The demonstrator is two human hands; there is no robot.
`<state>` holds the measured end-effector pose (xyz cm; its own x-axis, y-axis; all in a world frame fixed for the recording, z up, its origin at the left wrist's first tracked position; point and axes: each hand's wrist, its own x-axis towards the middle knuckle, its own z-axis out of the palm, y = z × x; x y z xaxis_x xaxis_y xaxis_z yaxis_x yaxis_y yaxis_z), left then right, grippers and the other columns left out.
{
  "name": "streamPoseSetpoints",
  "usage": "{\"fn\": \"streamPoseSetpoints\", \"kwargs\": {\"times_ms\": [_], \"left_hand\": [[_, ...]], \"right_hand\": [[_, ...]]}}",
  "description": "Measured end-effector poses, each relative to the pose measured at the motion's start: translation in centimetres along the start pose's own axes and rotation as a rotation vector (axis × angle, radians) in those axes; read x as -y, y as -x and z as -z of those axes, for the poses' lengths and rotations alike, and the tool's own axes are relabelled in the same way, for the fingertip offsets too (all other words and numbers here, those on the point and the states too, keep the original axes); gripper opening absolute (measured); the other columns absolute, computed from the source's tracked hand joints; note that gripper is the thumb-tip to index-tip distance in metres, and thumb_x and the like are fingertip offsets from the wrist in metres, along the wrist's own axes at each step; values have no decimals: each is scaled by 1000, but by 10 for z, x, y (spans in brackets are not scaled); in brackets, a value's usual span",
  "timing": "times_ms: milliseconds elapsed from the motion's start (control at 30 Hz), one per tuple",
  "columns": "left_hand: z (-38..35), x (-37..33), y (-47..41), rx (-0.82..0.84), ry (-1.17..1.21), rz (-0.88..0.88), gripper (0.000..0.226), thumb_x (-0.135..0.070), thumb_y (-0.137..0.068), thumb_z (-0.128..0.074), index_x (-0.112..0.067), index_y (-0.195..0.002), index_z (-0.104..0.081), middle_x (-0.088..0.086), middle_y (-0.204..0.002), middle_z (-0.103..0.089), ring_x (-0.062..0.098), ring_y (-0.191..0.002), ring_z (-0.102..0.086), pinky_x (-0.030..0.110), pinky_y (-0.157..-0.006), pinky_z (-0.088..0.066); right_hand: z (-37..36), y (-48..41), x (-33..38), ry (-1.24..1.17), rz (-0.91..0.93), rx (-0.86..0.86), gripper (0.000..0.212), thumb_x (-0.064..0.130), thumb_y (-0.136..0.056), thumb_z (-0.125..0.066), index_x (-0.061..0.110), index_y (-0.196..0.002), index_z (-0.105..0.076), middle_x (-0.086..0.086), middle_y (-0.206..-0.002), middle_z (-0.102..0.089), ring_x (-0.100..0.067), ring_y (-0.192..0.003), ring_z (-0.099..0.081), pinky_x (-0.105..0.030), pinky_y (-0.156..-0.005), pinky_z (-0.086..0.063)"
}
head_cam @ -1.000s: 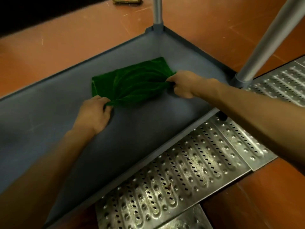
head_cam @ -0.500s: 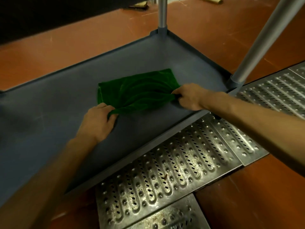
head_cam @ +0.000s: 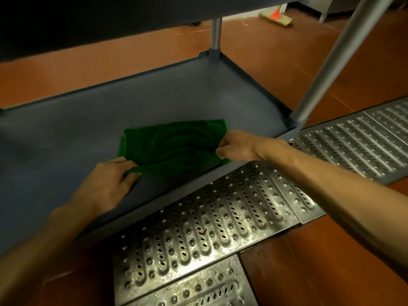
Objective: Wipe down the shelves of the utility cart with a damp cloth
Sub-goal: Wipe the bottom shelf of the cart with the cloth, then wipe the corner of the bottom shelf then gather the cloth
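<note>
A green cloth [head_cam: 174,144] lies spread and wrinkled on the grey bottom shelf [head_cam: 66,138] of the utility cart, close to the shelf's near rim. My left hand [head_cam: 108,184] pinches the cloth's near left corner. My right hand [head_cam: 238,146] grips its near right corner, beside the near right post [head_cam: 331,60]. Both hands rest low on the shelf, with the cloth stretched between them.
The underside of the upper shelf [head_cam: 110,16] hangs dark overhead. A far corner post [head_cam: 215,34] rises at the back. Perforated metal floor grating [head_cam: 198,228] runs along the cart's near side on the orange-brown floor. A broom head [head_cam: 276,17] lies far back.
Both hands have dragged the cloth across the shelf from the far right corner toward the near rim. The view has tilted up, showing more of the upper shelf.
</note>
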<state>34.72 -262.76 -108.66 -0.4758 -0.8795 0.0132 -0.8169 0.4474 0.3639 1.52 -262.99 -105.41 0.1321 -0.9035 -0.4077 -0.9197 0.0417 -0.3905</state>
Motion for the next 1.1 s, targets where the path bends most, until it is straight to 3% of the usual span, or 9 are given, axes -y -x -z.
{"fn": "streamPoseSetpoints", "kwargs": {"times_ms": [167,300,400,467,533,633,733,900,1100], "left_hand": [[7,8,30,11,-1,22,17,-20,-97,-57,-20,-106,-72,-3,-96,-63,19,-88,-64,40,-80,-52],[15,20,44,11,-49,46,23,-13,-96,-59,-17,-114,-72,0,-109,-69,27,-99,-68,37,-88,-50],[26,30,57,13,-43,67,34,-16,-96,-56,-41,-119,-60,-10,-124,-63,24,-112,-66,41,-97,-50],[32,40,67,6,-37,82,32,-27,-95,-49,-51,-117,-48,-12,-131,-60,20,-116,-63,44,-100,-51],[36,52,74,6,-44,130,32,-34,-93,-43,-45,-122,-52,-8,-136,-60,23,-119,-63,46,-101,-51],[39,67,83,8,-85,189,39,-32,-95,-43,-27,-127,-64,-4,-138,-60,27,-122,-62,46,-101,-50],[44,76,95,13,-91,224,33,-29,-96,-44,-35,-126,-58,-3,-139,-60,24,-125,-59,46,-105,-47],[45,93,116,-34,-94,279,34,-6,-95,-57,-10,-127,-66,5,-137,-61,31,-125,-59,46,-107,-44],[47,105,124,-86,-83,328,35,-2,-92,-61,-8,-126,-66,9,-135,-63,33,-123,-60,44,-107,-44]], "right_hand": [[-15,4,26,2,25,29,39,28,-95,-49,9,-60,-46,-5,-62,-43,-19,-56,-40,-31,-56,-35],[-28,4,42,-15,81,66,33,25,-93,-48,-2,-95,-69,-16,-92,-68,-28,-79,-64,-36,-69,-52],[-41,2,54,0,154,55,31,24,-93,-49,5,-105,-70,-10,-101,-68,-25,-89,-65,-42,-82,-57],[-48,-1,65,29,198,45,32,26,-93,-51,7,-112,-68,-8,-104,-67,-22,-92,-64,-43,-84,-56],[-55,-6,75,57,233,39,35,28,-94,-53,3,-116,-65,-10,-106,-62,-25,-94,-62,-44,-84,-55],[-65,-14,92,80,276,29,38,36,-97,-53,5,-115,-63,-7,-111,-50,-23,-93,-57,-40,-81,-53],[-71,-25,111,85,290,17,47,47,-98,-49,7,-122,-57,-8,-121,-42,-23,-96,-54,-38,-85,-49],[-78,-42,147,87,282,26,62,60,-97,-41,2,-102,-62,-20,-136,-39,-21,-86,-51,-37,-84,-43],[-83,-66,193,118,235,20,67,66,-95,-36,4,-81,-57,-27,-144,-32,-28,-85,-49,-46,-92,-44]]}}
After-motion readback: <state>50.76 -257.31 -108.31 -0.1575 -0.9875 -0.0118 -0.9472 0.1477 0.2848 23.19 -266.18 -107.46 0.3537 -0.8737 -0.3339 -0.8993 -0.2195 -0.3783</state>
